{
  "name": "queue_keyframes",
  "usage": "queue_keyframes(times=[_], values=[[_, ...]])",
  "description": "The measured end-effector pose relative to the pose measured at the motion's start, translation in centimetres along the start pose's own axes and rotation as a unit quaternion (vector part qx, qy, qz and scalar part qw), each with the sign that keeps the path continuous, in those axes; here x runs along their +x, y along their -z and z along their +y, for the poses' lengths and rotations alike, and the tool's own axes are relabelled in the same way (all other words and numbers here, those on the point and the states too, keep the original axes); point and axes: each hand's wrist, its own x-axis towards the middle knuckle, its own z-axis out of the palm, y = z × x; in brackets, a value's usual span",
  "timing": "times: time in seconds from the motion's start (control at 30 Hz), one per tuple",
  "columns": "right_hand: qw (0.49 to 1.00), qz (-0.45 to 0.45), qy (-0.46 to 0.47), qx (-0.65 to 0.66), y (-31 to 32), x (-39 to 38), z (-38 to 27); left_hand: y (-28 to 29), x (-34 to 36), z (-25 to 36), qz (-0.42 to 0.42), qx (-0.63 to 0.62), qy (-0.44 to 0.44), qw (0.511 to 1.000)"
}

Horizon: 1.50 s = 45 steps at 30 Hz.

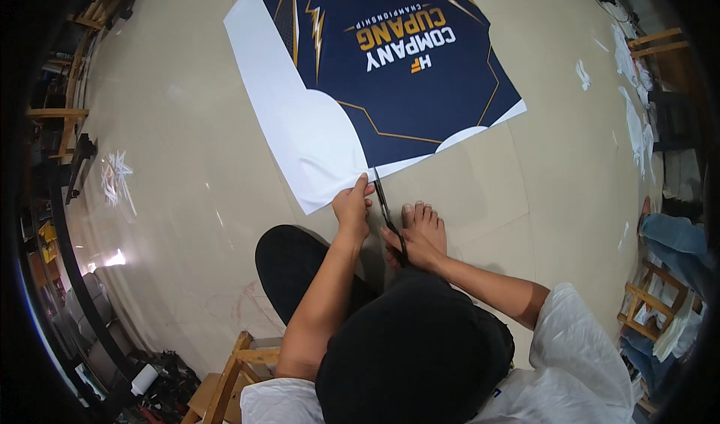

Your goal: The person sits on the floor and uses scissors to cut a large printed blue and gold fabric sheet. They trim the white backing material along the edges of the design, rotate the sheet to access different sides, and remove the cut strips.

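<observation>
A navy printed fabric panel (pixel 420 71), with gold lines, lettering and a white margin (pixel 277 116), lies spread on the tiled floor ahead of me. My left hand (pixel 352 208) pinches the white edge at the panel's near corner, lifting it slightly. In my right hand (pixel 415 250) is a pair of scissors (pixel 382 195) with dark handles. Their blades point away from me, the tips at the near edge where navy meets white, just right of my left fingertips. How far the blades are apart is hard to see.
My bare foot (pixel 427 225) rests beside the scissors. White scraps lie in a pile (pixel 116 178) at left and in strips (pixel 631 124) at right. A wooden stool (pixel 238 356) stands at lower left. Someone in blue jeans (pixel 675 233) sits at far right near another wooden stool (pixel 646 302).
</observation>
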Motion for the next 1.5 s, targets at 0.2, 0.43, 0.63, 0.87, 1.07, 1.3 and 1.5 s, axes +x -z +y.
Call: queue_keyframes(times=[0.2, 0.43, 0.63, 0.87, 1.07, 1.3, 1.5], values=[[0.938, -0.156, -0.101, 0.294, 2.1, 1.0, -3.2, 0.4, -0.2, 0.1, -0.008, 0.007, -0.037, 0.999], [0.808, -0.2, -0.151, 0.533, -1.5, 1.2, -2.6, 0.6, 0.1, -0.5, 0.001, -0.009, -0.049, 0.999], [0.812, -0.2, -0.144, 0.53, -2.2, 0.9, -2.1, 0.4, 0.0, -0.9, 0.004, -0.011, -0.05, 0.999], [0.833, -0.186, -0.139, 0.502, -2.3, 0.8, -2.9, 1.2, 0.1, -0.6, 0.004, 0.019, -0.05, 0.999], [0.918, -0.185, -0.028, 0.351, 0.2, 0.6, -2.9, 3.3, 0.5, -0.9, 0.003, 0.026, -0.053, 0.998], [0.992, 0.126, 0.015, -0.022, -1.7, -2.1, 2.3, 0.2, 1.3, -2.3, -0.032, 0.011, -0.011, 0.999], [0.994, 0.085, 0.054, -0.032, -3.2, -2.7, 3.9, 0.4, 1.9, -2.3, -0.026, -0.001, 0.004, 1.0]])
